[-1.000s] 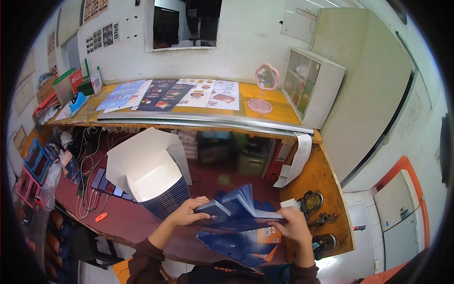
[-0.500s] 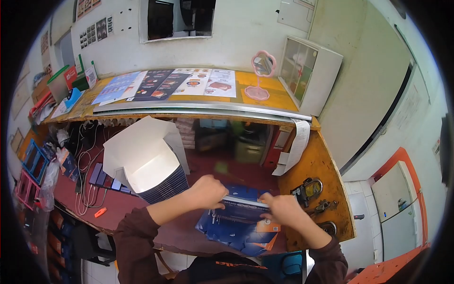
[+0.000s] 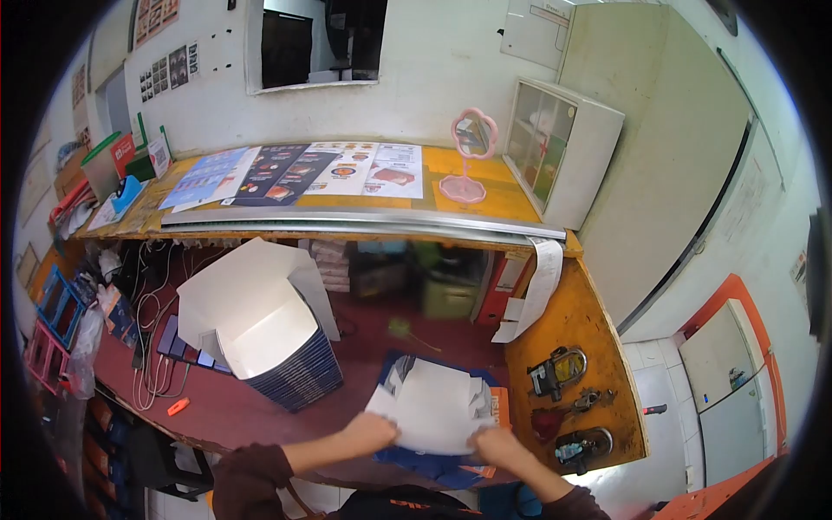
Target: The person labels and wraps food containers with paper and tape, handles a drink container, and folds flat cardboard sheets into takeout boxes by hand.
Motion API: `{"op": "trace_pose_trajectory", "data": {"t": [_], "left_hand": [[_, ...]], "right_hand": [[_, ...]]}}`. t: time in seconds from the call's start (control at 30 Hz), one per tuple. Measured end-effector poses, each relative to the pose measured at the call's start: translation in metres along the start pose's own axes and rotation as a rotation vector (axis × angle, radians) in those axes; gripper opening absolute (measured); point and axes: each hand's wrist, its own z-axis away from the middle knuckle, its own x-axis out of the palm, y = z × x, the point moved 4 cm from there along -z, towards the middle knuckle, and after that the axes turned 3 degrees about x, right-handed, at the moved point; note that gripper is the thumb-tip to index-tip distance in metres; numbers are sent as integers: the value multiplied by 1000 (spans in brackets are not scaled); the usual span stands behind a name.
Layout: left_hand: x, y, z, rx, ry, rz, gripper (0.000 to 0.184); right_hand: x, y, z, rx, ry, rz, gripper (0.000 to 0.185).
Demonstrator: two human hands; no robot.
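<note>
A partly folded cardboard box (image 3: 435,403), white inside, lies in front of me with its side flaps bent up. My left hand (image 3: 371,432) is closed on its near left corner. At the near right corner my right hand (image 3: 497,445) grips the same box. Beneath it are flat blue printed box blanks (image 3: 414,464), with an orange part showing at the right. To the left stands a tall stack of nested folded boxes (image 3: 299,373), blue outside and white inside, its top box open with the lid raised.
Phones (image 3: 186,347), cables and an orange marker (image 3: 178,406) lie left of the stack. Padlocks (image 3: 559,373) rest on the wooden side panel at right. A raised shelf (image 3: 364,217) bears menus and a pink mirror (image 3: 468,173). A red binder (image 3: 501,290) stands underneath.
The cardboard box has tipped from showing its blue printed side to showing its white inside. Both hands have come down and nearer to me, still gripping it.
</note>
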Motion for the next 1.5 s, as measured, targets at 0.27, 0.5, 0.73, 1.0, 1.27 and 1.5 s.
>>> {"op": "trace_pose_trajectory", "data": {"t": [0.27, 0.5, 0.73, 1.0, 1.27, 1.5], "left_hand": [[179, -44, -26, -167, -494, 600, 66], [165, -24, -20, -261, -345, 491, 55], [167, -16, -31, -453, 426, 35, 19], [169, -6, -44, -312, 169, 108, 31], [124, 3, -44, 105, -286, 604, 53], [78, -50, -42, 15, -509, 1249, 43]], "right_hand": [[163, 26, -24, 242, -714, -517, 78], [137, -38, -51, 412, -537, -268, 69], [153, -20, -89, 302, 427, -236, 34], [149, -20, -83, 312, 431, -388, 33], [129, 40, -40, 13, -122, -237, 36], [48, 27, 2, -208, 79, -115, 42]]}}
